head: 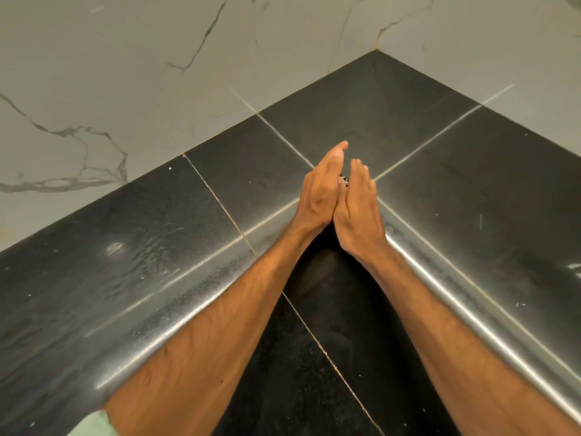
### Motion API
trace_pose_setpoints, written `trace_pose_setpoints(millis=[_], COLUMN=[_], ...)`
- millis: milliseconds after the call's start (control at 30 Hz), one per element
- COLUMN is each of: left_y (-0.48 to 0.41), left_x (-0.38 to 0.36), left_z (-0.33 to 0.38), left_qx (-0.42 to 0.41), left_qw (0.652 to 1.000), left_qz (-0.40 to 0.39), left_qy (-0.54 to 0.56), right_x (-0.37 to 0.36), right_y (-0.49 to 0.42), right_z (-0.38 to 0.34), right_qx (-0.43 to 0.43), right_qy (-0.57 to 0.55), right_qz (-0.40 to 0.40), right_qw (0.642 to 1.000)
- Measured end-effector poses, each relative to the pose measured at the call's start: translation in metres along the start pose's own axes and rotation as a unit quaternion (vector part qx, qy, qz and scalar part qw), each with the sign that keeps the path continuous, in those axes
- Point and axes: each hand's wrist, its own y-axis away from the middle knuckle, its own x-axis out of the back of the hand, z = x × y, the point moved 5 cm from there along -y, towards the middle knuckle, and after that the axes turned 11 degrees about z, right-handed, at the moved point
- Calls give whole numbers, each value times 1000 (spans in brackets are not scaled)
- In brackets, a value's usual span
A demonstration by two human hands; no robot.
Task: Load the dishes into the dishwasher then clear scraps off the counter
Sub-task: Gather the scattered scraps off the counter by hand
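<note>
Nearest the camera, a pale green sleeve (91, 424) shows at the lower left. From there two bare forearms reach over the rounded, polished edge of the black stone-tiled desk (176, 328) at its inner corner. Just past that edge the left hand (319, 191) and right hand (358, 212) meet at the heels. Their palms face each other on edge and their fingers are straight, making a narrow wedge-shaped grip that is open at the fingertips. In that gap lies a small clump of dark and pale scraps (344, 181), pressed between the palms; whether it rests on the desk or is lifted cannot be told. The likely risk is that crumbs slip out through the open front or under the hands if the palms part or rise unevenly, scattering them on the glossy tiles or off the edge. Farther out, a few white specks (170, 168) dot the desk, so the clearing looks unfinished. Beyond stands the grey-veined white marble wall (125, 73). No dishwasher is in view.
</note>
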Motion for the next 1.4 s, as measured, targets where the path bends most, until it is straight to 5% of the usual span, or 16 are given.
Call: trace_pose_setpoints(millis=[167, 300, 533, 767, 867, 1067, 1400], left_y=[6, 9, 13, 24, 26, 30, 33], left_x=[-6, 8, 41, 37, 39, 40, 36], left_z=[-1, -3, -17, -13, -13, -6, -9], left_qx=[74, 68, 65, 3, 3, -2, -4], left_qw=[986, 978, 976, 989, 989, 991, 994], left_qz=[-6, 42, 94, 106, 110, 116, 101], left_qy=[146, 195, 184, 106, 101, 71, 51], right_x=[41, 46, 0, 64, 75, 29, 66], right_y=[-21, -23, -16, -32, -52, -42, -18], right_z=[17, 23, -10, 8, 13, 0, 10], right_qx=[-7, 49, 290, 177, 93, 200, 250], right_qy=[-60, -45, 97, -57, -65, 97, 17], right_qz=[134, 97, -15, 64, 19, -126, 5], right_qw=[989, 993, 952, 980, 993, 967, 968])
